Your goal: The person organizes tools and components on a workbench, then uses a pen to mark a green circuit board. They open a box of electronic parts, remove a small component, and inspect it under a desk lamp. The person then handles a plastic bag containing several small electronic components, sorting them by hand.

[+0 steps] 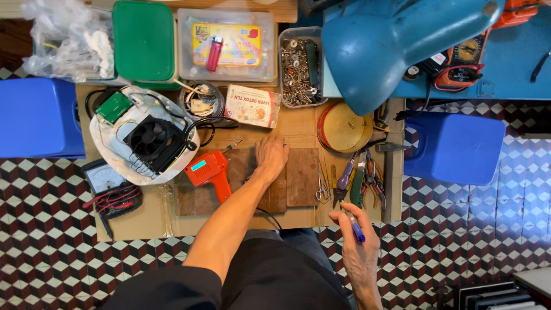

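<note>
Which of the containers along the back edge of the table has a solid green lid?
The square tub, second from the left, between the plastic bags and a clear box; the other boxes are see-through or open.

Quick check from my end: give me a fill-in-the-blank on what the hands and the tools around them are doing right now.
1. The left hand rests flat on a ____ board.
2. The right hand holds a small tool with a ____ handle.
3. The orange soldering gun lies to the ____ of the left hand in the picture.
4. The scissors lie ____ by either hand.

Missing words: wooden; blue; left; untouched
</note>
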